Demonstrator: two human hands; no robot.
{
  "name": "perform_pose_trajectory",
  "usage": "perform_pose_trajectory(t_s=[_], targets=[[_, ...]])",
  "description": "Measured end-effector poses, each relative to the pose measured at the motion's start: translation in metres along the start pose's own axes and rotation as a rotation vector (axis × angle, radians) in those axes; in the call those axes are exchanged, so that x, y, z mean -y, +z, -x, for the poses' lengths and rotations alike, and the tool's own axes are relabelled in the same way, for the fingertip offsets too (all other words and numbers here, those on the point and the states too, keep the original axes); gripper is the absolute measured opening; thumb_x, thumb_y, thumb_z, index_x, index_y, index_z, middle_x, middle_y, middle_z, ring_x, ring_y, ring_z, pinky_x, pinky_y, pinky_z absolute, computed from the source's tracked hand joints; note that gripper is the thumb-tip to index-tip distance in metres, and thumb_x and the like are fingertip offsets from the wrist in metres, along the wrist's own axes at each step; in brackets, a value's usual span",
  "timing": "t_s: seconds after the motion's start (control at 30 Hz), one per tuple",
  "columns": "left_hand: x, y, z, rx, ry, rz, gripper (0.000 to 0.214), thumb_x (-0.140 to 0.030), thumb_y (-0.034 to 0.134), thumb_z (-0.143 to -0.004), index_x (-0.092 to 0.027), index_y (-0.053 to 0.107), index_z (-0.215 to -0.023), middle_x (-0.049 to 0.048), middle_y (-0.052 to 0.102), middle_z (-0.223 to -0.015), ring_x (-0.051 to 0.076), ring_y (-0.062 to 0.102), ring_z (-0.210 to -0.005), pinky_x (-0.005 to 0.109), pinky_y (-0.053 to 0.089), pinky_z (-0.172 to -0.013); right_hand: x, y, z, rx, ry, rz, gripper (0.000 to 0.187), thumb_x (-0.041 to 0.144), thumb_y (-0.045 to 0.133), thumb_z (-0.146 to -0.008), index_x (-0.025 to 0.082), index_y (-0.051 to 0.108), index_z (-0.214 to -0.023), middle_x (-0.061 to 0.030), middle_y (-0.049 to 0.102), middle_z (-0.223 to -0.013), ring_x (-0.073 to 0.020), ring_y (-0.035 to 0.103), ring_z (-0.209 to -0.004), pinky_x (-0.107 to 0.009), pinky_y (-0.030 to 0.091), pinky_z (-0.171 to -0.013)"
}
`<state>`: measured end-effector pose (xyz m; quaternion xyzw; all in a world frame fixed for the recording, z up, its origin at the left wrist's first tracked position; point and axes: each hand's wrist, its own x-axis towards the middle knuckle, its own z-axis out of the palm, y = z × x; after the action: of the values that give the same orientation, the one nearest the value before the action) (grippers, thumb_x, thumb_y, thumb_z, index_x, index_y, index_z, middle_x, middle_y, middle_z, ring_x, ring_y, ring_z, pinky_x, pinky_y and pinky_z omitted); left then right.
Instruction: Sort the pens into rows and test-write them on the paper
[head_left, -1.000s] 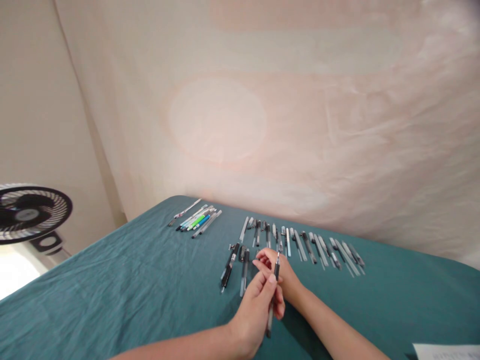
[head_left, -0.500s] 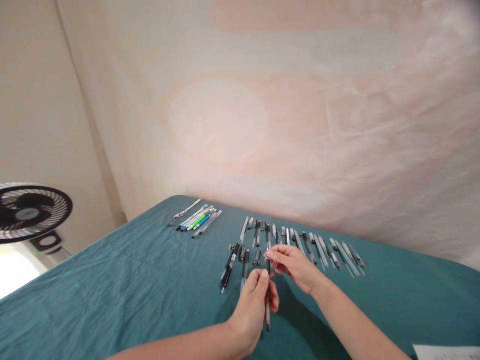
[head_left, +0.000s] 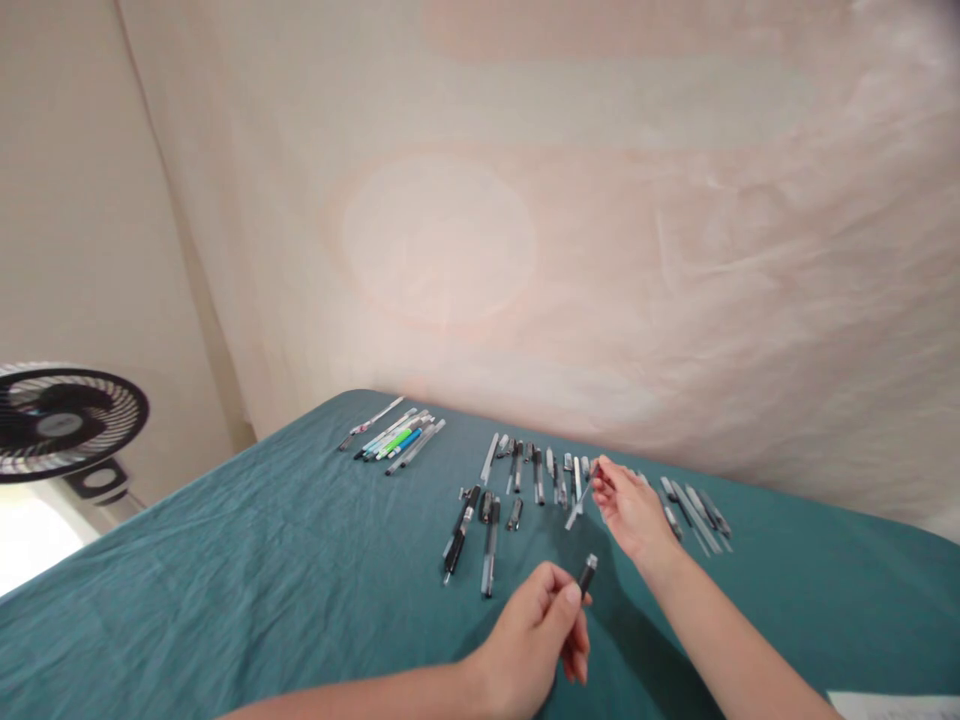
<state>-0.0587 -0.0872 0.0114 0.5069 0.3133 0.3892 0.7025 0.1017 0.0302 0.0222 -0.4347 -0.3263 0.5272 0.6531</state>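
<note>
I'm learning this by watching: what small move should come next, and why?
I'd probably lay the pen refill beside the loose dark cap. The right hand's grip holds the refill apart from the pen barrel in the left hand's grip, and a neighbouring pen body lies beside another cap.

At far left, a round black fan (head_left: pixel 60 425). At the back, a big, pale, wrinkly sheet (head_left: pixel 600 250). Below, a dark green cloth (head_left: pixel 225 590) with creases. Bottom right, some white paper (head_left: pixel 892 704).
</note>
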Motion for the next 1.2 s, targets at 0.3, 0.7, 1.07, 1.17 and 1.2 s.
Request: perform_pose_trajectory(t_s=[0.3, 0.7, 1.07, 1.17, 1.2], targets=[[0.0, 0.001, 0.001, -0.01, 0.029, 0.012, 0.026, -0.042, 0.034, -0.084, -0.018, 0.04, -0.082, -0.0039, 0.047, -0.059, 0.006, 0.044, -0.043, 0.02, 0.034, -0.047, -0.038, 0.026, 0.03, 0.231, 0.243, 0.41, 0.024, 0.036, 0.066, -0.065, 0.014, 0.059, -0.065, -0.0042, 0.06, -0.061, -0.0129, 0.058, -0.053, -0.018, 0.042, -0.036], [-0.004, -0.002, -0.005, -0.169, 0.05, 0.039, 0.031, -0.046, 0.032, -0.083, -0.017, 0.041, -0.081, -0.0033, 0.048, -0.06, 0.007, 0.047, -0.048, 0.021, 0.036, -0.05, -0.021, 0.021, 0.028, 0.351, 0.267, 0.524, 0.026, 0.039, 0.06, -0.071, 0.013, 0.062, -0.076, -0.0043, 0.062, -0.069, -0.0091, 0.055, -0.052, -0.017, 0.04, -0.04], [-0.015, -0.012, -0.015, -0.262, 0.091, 0.051, 0.032, -0.048, 0.036, -0.081, -0.017, 0.042, -0.078, -0.004, 0.047, -0.06, 0.008, 0.046, -0.05, 0.021, 0.035, -0.051, 0.024, 0.027, 0.05, 0.684, 0.178, 0.553, 0.026, 0.037, 0.064, -0.069, 0.012, 0.061, -0.076, 0.0026, 0.054, -0.057, -0.0044, 0.045, -0.048, -0.014, 0.034, -0.042], [-0.017, -0.012, -0.014, -0.273, 0.075, -0.004, 0.033, -0.048, 0.039, -0.08, -0.016, 0.044, -0.08, -0.0015, 0.05, -0.064, 0.009, 0.05, -0.055, 0.023, 0.039, -0.055, 0.025, 0.028, 0.049, 0.666, 0.178, 0.517, 0.025, 0.036, 0.064, -0.069, 0.012, 0.06, -0.076, 0.0036, 0.052, -0.057, -0.0042, 0.044, -0.048, -0.014, 0.034, -0.041], [-0.019, -0.014, -0.014, -0.295, 0.084, -0.029, 0.033, -0.048, 0.039, -0.08, -0.015, 0.045, -0.082, 0.0004, 0.053, -0.069, 0.01, 0.052, -0.06, 0.024, 0.04, -0.059, 0.025, 0.028, 0.048, 0.649, 0.182, 0.495, 0.024, 0.035, 0.064, -0.069, 0.013, 0.06, -0.076, 0.0038, 0.052, -0.057, -0.0041, 0.044, -0.047, -0.014, 0.034, -0.041]])
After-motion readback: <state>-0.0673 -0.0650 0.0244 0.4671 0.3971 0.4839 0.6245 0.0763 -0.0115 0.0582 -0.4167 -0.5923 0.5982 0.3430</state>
